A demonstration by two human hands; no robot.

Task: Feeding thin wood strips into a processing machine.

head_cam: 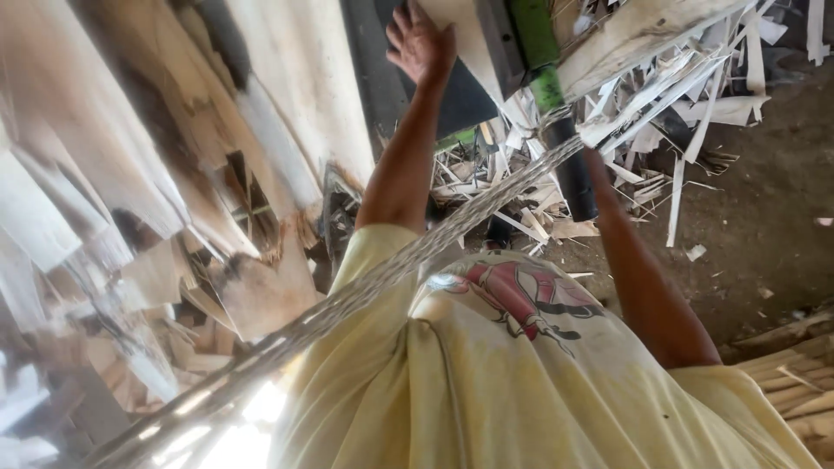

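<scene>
The left hand (419, 42) was raised with its fingers spread open, the palm lying flat against a pale thin wood sheet (460, 26) that leaned over a dark panel (460, 100) near the top of the view. The right hand was out of sight: the right forearm (643, 278) ran up and to the left until it passed behind a black cylinder (575, 174) and a green bar (537, 52), so whether that hand was open or closed could not be told. The sheet under the left palm stood just left of the green bar, and its upper end ran out of frame. A long thin strip (365, 291), blurred, crossed the picture diagonally from the lower left up toward the green bar, passing over the person's pale yellow shirt (521, 391), which carried a red printed figure on the chest. To the left leaned a stack of broad veneer sheets (174, 148), pale with dark brown patches and torn edges, most of it blurred. To the right of the arms lay a heap of narrow pale wood offcuts (660, 113) on a brown dirt floor (764, 234), with a thicker wooden plank (643, 35) slanting above the heap. At the lower right corner a few rounded wooden slats (795, 382) showed.
</scene>
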